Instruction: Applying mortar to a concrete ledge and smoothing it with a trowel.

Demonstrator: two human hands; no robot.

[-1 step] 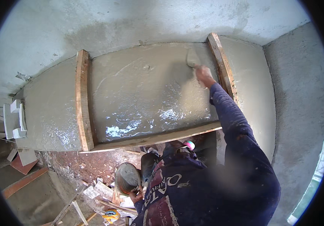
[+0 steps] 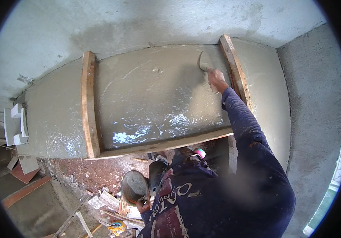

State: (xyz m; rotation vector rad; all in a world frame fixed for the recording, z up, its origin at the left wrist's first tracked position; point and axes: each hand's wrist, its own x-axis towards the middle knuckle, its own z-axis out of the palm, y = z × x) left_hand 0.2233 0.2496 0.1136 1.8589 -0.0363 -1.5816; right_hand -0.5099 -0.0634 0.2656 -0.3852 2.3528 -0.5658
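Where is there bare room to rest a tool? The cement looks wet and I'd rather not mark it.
The wet slab between the left plank and right plank is unbroken but fresh. The right hand works a trowel at its top right. The reddish floor below the front plank has a bare strip. Lower, around the left hand and its mortar board, rubble crowds.

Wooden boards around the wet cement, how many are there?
3. One board stands on the left of the wet cement, one on the right beside the right hand with the trowel, and one runs along the bottom edge. Others may be hidden.
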